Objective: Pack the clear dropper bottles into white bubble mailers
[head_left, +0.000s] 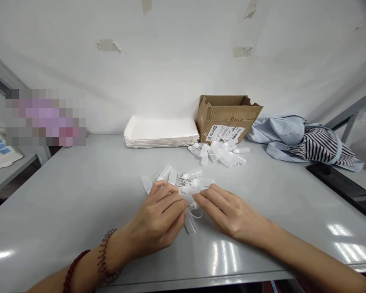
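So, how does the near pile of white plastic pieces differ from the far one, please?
The left hand and right hand are at the near pile; neither is at the far pile. Thin loops show in the near pile; I cannot make out any in the far pile. The near pile lies apart from the box, the far pile right by it. Both are whitish and translucent.
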A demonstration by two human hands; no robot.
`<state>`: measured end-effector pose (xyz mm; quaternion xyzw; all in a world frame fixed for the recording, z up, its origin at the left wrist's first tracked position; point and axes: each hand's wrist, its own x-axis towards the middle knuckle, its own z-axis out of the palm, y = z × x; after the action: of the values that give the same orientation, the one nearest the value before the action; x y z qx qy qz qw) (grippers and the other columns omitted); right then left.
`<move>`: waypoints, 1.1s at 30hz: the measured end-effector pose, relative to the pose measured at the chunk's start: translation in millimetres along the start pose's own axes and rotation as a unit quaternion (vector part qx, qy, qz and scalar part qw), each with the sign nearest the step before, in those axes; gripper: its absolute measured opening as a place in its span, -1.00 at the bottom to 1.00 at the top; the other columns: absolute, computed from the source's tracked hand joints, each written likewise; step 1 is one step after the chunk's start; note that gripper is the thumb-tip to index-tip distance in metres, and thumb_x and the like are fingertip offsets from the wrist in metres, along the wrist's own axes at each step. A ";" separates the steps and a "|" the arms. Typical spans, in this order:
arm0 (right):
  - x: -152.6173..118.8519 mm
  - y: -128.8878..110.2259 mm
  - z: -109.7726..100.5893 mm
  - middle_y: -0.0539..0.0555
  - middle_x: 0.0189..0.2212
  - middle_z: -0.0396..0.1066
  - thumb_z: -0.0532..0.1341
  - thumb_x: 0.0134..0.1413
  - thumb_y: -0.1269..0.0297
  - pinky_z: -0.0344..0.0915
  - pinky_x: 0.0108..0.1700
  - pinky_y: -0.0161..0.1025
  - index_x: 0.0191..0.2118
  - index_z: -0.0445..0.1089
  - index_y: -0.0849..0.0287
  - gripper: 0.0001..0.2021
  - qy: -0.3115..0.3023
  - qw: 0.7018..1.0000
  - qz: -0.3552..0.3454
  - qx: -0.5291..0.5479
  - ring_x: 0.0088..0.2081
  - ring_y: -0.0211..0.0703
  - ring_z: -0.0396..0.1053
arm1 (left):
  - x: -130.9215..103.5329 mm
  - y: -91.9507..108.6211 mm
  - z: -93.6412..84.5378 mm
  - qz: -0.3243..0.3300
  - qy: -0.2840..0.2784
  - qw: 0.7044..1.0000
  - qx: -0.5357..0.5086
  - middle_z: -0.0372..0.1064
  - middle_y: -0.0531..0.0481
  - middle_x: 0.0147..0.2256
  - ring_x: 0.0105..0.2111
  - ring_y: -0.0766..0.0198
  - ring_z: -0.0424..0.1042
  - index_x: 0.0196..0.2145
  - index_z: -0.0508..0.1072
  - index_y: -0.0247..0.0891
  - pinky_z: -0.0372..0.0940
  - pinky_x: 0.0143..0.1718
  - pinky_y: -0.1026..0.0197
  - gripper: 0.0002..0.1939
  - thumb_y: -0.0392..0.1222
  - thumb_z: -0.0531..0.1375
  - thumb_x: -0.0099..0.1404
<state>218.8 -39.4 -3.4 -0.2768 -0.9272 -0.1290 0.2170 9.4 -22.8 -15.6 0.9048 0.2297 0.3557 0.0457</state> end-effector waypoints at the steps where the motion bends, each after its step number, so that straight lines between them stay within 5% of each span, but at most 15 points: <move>1: 0.0 0.2 0.2 0.14 -0.47 0.31 -0.08 0.24 0.59 0.34 -0.37 -0.21 -0.20 0.36 0.41 -0.73 -0.002 1.000 -0.001 0.003 -0.41 -0.14 0.27 | 0.4 0.2 -0.2 0.007 -0.003 1.000 0.011 0.38 0.00 -0.49 -0.35 0.22 0.29 -0.36 0.39 -0.30 0.23 -0.20 0.08 -0.84 -0.47 0.07 0.26; 14: -0.5 4.9 3.2 0.14 -0.46 0.34 -0.07 0.25 0.59 0.33 -0.40 -0.24 -0.19 0.37 0.42 -0.73 0.011 0.999 0.008 0.037 -0.41 -0.16 0.26 | 2.4 -4.0 0.0 0.045 -0.014 0.995 0.087 0.38 0.02 -0.49 -0.35 0.21 0.32 -0.41 0.35 -0.29 0.18 -0.14 0.04 -0.87 -0.45 0.08 0.23; 20: -7.9 26.6 4.5 0.17 -0.41 0.39 0.01 0.22 0.55 0.29 -0.47 -0.28 -0.11 0.33 0.42 -0.80 0.026 0.999 0.016 0.008 -0.40 -0.16 0.31 | 4.7 -12.8 -8.7 0.046 -0.030 0.992 0.117 0.40 0.01 -0.46 -0.34 0.22 0.32 -0.38 0.36 -0.29 0.17 -0.18 0.05 -0.89 -0.43 0.10 0.24; 24: -16.6 54.4 0.3 0.20 -0.34 0.43 0.07 0.24 0.42 0.29 -0.44 -0.28 -0.14 0.36 0.36 -0.83 0.026 0.994 0.091 -0.050 -0.34 -0.14 0.38 | 4.6 -24.1 -18.4 0.027 -0.021 0.986 0.164 0.37 0.02 -0.49 -0.38 0.23 0.32 -0.40 0.37 -0.29 0.16 -0.22 0.06 -0.87 -0.39 0.07 0.28; 26: -21.8 68.9 -1.8 0.20 -0.29 0.44 0.09 0.24 0.34 0.28 -0.41 -0.26 -0.17 0.39 0.31 -0.82 -0.020 0.981 0.167 -0.091 -0.30 -0.10 0.40 | 3.9 -29.7 -22.6 0.007 -0.028 0.979 0.199 0.33 0.03 -0.51 -0.41 0.24 0.31 -0.42 0.38 -0.29 0.15 -0.22 0.06 -0.83 -0.37 0.06 0.30; 29: -29.2 87.2 -4.5 0.19 -0.24 0.45 0.10 0.23 0.30 0.25 -0.41 -0.24 -0.18 0.42 0.25 -0.80 -0.116 0.944 0.278 -0.137 -0.24 -0.04 0.42 | 2.7 -35.6 -25.4 -0.017 -0.067 0.963 0.259 0.29 0.02 -0.55 -0.45 0.22 0.28 -0.45 0.39 -0.31 0.16 -0.24 0.04 -0.77 -0.35 0.02 0.32; 33: -36.5 103.1 -7.0 0.17 -0.25 0.46 0.12 0.19 0.30 0.18 -0.48 -0.23 -0.15 0.43 0.27 -0.79 -0.157 0.912 0.345 -0.158 -0.29 0.00 0.43 | 1.5 -37.7 -23.0 -0.002 -0.144 0.947 0.286 0.25 0.00 -0.59 -0.47 0.18 0.25 -0.55 0.33 -0.29 0.15 -0.33 0.07 -0.71 -0.32 0.00 0.31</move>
<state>307.2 25.2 -2.3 -0.6270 -0.7634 -0.1456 0.0536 -19.4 9.5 -6.9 0.9212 0.3141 0.1408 -0.1815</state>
